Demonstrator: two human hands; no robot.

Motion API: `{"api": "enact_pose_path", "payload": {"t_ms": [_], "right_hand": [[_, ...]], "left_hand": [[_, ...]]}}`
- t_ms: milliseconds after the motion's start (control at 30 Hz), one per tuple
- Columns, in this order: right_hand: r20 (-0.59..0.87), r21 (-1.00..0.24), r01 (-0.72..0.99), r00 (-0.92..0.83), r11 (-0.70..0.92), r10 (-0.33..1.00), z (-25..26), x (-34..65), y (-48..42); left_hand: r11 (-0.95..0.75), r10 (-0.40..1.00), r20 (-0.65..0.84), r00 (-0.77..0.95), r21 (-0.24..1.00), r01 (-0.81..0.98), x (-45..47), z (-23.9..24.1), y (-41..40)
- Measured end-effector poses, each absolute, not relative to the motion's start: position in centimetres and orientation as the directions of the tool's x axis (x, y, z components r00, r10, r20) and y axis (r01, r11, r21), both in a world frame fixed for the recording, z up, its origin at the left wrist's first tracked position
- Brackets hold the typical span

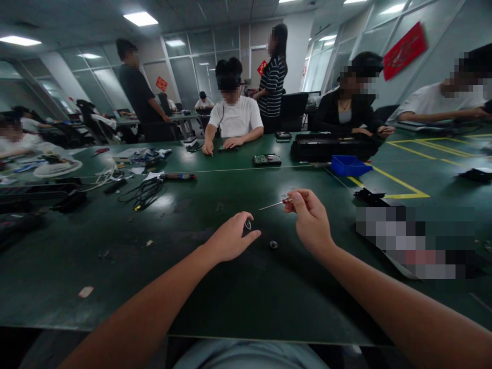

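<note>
Gripping a screwdriver (271,206) over a green table (246,307)

The right hand (312,220) clasps the tool, its tip pointing toward the left hand (232,237), whose thumb stands apart; whether that hand grips the small ring (248,225) at its fingers cannot be told. A round part (273,245) lies between the hands.

An electronics workshop in an office-like room. With the view read as a dial, a ceiling light (140,19) and glass partitions (182,56) at eleven o'clock and a black chair (294,110) at one look like an office. A person (235,120) at twelve sits at the green bench (215,318), which spreads across six. It bears a circuit board (265,160) near centre towards one, cables (148,195) at nine, and a blue bin (349,165) at three.
</note>
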State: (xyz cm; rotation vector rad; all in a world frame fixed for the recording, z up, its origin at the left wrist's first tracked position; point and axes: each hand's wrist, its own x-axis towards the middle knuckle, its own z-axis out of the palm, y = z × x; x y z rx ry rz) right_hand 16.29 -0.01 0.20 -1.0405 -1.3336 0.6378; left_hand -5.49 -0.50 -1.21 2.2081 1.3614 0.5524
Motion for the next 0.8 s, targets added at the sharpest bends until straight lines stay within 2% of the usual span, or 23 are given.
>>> {"api": "enact_pose_path", "payload": {"t_ms": [100,467,633,800], "right_hand": [[0.482,-0.873,0.172,0.172,0.456,0.859,0.2,16.4,0.0],[0.484,-0.874,0.154,0.180,0.461,0.857,0.2,16.5,0.1],[0.480,-0.877,0.108,0.166,0.468,0.862,0.3,16.5,0.0],[0.489,-0.872,0.127,0.159,0.474,0.858,0.4,16.5,-0.2]], "left_hand": [[-0.451,0.860,0.031,0.510,0.512,0.731,-4.7,-0.9,-0.9],[-0.716,0.694,0.010,0.720,0.116,0.689,-0.4,-0.9,-1.2],[-0.717,0.690,-0.016,0.723,0.118,0.687,-0.5,-0.8,-0.6],[-0.680,0.709,-0.010,0.705,0.255,0.688,-1.6,0.0,-0.5]]}}
